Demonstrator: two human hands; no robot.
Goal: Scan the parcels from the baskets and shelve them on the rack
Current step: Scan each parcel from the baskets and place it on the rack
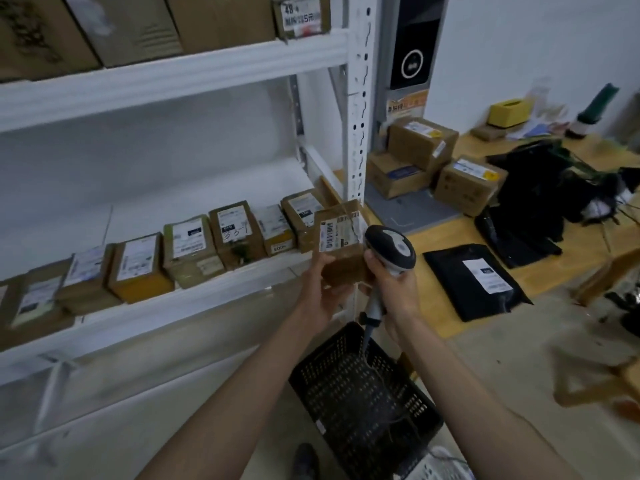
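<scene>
White metal makes up the rack [358,98], which fills the left side of the view against a pale wall; its middle shelf [194,289] carries a row of eight brown cardboard parcels [239,233] standing side by side, labels facing out. More boxes sit on the shelf above, at least four, though the frame cuts them off. To the right of the rack's upright, a low yellowish wooden platform [450,237] runs along the wall. On it rest three brown boxes [467,183], two of them stacked, a black mailer bag [474,282] with a white label, a heap of black bags [554,192] and a yellow tissue box [509,112]. The floor below is pale.

One black perforated basket [363,393] stands on the floor beneath the person's forearms.

The left hand [320,289] grips a small brown parcel [341,244] from below, fingers curled round its lower edge, its barcode label turned upward, just in front of the shelf's right end. The right hand [398,285] is wrapped round the handle of a grey and black scanner [391,247], whose head sits just beside the parcel's label.
</scene>
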